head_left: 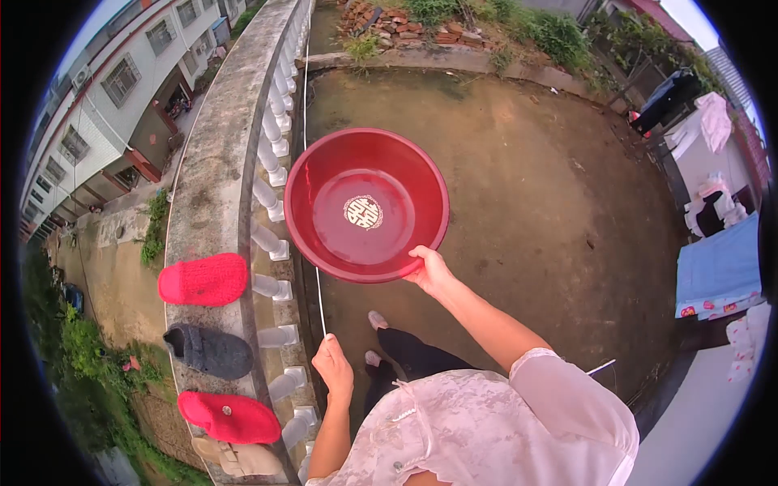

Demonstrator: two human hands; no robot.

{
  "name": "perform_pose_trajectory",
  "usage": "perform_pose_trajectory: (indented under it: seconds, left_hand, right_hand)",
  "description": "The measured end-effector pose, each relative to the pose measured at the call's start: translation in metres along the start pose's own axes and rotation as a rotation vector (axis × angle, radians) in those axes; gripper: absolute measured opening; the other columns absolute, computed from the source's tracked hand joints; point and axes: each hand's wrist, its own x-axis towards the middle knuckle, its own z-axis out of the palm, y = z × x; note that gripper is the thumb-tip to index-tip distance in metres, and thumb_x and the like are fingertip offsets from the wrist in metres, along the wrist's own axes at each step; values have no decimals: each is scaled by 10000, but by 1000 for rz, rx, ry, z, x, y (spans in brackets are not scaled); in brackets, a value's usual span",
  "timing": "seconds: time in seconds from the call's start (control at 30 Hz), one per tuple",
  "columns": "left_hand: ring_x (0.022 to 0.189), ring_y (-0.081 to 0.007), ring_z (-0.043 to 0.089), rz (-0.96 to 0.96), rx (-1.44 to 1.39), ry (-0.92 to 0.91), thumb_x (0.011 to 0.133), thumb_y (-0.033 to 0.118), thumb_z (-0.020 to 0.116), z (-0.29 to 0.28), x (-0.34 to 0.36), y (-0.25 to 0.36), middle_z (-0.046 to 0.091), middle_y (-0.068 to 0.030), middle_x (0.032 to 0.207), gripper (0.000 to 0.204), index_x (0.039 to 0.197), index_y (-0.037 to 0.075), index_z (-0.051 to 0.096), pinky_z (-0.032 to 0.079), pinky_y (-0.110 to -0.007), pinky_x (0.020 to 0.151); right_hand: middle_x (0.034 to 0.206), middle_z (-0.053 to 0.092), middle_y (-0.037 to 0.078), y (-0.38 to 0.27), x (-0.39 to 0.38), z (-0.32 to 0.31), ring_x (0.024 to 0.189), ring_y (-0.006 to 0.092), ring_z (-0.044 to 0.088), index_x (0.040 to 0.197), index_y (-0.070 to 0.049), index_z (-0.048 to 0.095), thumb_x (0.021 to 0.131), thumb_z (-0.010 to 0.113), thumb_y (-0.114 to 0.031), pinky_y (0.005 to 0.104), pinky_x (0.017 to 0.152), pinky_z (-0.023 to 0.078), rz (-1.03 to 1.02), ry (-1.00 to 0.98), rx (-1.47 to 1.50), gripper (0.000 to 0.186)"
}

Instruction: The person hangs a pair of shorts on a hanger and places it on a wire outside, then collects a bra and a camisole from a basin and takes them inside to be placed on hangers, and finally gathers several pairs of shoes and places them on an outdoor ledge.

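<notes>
A large round red plastic basin (pixel 377 257) with a pale round print on its bottom is held out in front of me, tilted so its inside shows. Nothing lies in it. My right hand (pixel 429 270) grips its near right rim, thumb on the inner side. Lower and to the left, my left hand (pixel 333 368) is closed in a fist beside the balustrade. A thin white cord or rod (pixel 322 304) runs from beyond the basin down to this fist. Whether the fingers hold it or it passes behind them, I cannot tell.
On the balustrade's stone top (pixel 212 174) at left lie a red slipper (pixel 204 279), a dark shoe (pixel 209 351), another red slipper (pixel 229 416) and a beige shoe (pixel 239 456). Beyond it is a drop. Laundry, including a blue cloth (pixel 720 267), hangs at right.
</notes>
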Motion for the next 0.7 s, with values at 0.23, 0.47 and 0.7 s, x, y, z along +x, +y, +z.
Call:
perform_pose_trajectory:
  seconds: [0.23, 0.47, 0.7]
  left_hand:
    - [517, -85, 437, 112, 87, -510, 947, 156, 480, 101, -23, 28, 467, -24, 561, 274, 715, 11, 478, 378, -264, 491]
    - [518, -85, 489, 173, 78, -1075, 915, 65, 471, 271, -68, 87, 503, 2, 579, 155, 814, 14, 577, 399, -237, 490]
    - [480, -128, 435, 569, 35, -1706, 964, 214, 413, 411, -211, 199, 417, -50, 528, 339, 690, 26, 480, 365, -300, 477]
  right_hand:
    - [895, 616, 147, 41, -96, -251, 811, 312, 634, 942, -4, 535, 699, 535, -71, 473, 793, 518, 52, 622, 354, 253]
    - [971, 596, 159, 88, -198, -404, 919, 313, 588, 968, -29, 528, 732, 495, -112, 487, 857, 501, -184, 974, 1014, 253]
    - [913, 563, 172, 106, -287, -496, 842, 303, 578, 921, 10, 506, 723, 525, -94, 456, 863, 505, -418, 1146, 1589, 224]
